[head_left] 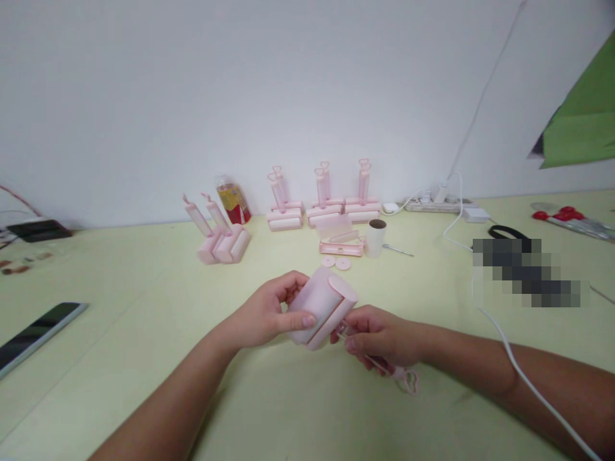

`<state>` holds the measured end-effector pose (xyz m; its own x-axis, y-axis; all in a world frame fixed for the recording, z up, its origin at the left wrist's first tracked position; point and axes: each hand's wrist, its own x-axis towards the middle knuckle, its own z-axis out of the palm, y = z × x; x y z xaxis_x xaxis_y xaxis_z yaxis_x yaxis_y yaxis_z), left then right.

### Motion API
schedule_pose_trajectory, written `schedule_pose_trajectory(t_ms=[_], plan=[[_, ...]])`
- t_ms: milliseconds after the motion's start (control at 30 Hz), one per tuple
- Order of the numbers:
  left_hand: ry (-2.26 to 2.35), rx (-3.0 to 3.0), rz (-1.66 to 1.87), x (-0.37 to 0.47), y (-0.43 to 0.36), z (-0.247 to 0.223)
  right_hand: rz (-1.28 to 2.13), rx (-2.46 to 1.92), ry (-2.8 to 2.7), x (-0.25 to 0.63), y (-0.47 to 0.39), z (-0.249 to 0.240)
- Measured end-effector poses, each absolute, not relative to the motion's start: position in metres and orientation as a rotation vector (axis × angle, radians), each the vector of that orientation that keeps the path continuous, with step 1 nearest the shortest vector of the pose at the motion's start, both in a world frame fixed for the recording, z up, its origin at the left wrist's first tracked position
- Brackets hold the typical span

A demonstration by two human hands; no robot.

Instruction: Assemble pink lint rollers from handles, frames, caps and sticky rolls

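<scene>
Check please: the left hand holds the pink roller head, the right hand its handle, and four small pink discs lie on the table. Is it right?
Not quite: the head view shows two small pink discs on the table, not four. The left hand does hold the pink roller head, and the right hand its handle.

Seems a small assembly workspace: identical pink rollers and loose parts crowd one table.
</scene>
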<state>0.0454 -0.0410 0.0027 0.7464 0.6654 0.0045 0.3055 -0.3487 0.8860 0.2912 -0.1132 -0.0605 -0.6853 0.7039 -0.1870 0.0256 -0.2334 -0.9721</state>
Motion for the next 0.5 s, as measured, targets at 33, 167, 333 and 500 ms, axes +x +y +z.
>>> schedule_pose_trajectory(t_ms=[33, 167, 333, 500], plan=[[0.738, 1.954, 0.448, 0.047, -0.042, 0.002, 1.971, -0.87, -1.568, 0.291, -0.113, -0.06], [0.716, 1.882, 0.449, 0.056, -0.048, -0.005, 1.993, -0.864, -1.552, 0.293, -0.114, -0.064], [0.717, 1.943, 0.452, 0.067, -0.05, -0.011, 2.003, -0.938, -1.463, 0.292, -0.111, -0.066], [0.865, 2.55, 0.826, 0.072, -0.067, 0.004, 1.937, -1.086, -1.257, 0.29, -0.102, -0.06]])
